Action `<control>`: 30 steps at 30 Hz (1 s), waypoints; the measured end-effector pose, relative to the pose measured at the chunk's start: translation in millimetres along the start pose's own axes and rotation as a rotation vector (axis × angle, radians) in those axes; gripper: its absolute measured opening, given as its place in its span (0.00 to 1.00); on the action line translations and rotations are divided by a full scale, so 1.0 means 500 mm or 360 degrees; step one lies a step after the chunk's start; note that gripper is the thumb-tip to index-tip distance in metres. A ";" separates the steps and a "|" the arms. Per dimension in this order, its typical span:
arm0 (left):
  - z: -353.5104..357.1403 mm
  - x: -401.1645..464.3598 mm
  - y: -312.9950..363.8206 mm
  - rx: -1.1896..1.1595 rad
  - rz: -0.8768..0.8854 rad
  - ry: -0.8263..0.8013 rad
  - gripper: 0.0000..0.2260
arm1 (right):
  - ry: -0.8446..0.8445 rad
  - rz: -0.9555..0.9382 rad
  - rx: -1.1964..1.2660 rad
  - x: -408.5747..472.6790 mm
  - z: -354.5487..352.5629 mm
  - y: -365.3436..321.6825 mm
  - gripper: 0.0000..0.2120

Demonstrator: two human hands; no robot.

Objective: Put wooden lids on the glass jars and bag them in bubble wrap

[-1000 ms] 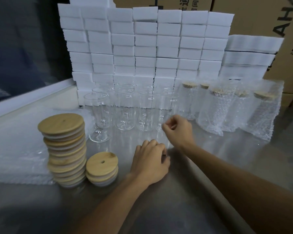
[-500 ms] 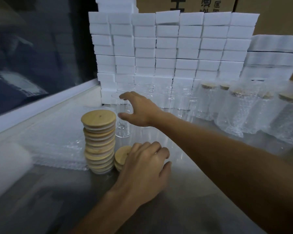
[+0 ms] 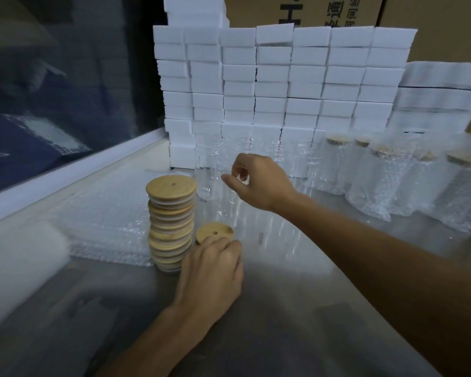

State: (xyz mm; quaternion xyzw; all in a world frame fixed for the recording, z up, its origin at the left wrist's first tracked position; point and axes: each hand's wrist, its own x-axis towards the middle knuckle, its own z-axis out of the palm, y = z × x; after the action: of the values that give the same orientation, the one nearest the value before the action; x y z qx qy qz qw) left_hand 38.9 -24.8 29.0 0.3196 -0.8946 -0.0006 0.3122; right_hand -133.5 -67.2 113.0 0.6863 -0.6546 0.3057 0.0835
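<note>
Nearest: our left hand [image 3: 211, 270], fingers curled over edge of lid [image 3: 214, 233] topping short stack; we pinch 1 lid only. Tall lid stack [image 3: 171, 221] just beside; we avoid bumping it. Beyond: our right hand [image 3: 259, 182], fingers wrapped round rim of glass jar [image 3: 229, 202]; we lift straight, clear of neighbouring jars. Far right: wrapped jars [image 3: 384, 180], already lidded.

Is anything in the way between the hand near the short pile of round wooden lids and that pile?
Nothing visible. The left hand lies right at the short pile of round wooden lids, fingertips at its near edge. The tall stack of wooden lids stands beside it to the left, not between them.
</note>
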 end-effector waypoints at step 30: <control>0.134 0.153 -0.061 -0.0113 -0.0221 0.0250 0.11 | 0.0577 0.0406 0.0751 -0.157 0.023 0.064 0.24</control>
State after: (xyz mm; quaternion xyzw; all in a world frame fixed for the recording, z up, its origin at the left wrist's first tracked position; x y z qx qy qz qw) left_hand -27.1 -106.1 11.5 0.3686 -0.8425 -0.0287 0.3918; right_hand -156.8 -10.6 52.8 0.5335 -0.6211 0.5742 -0.0016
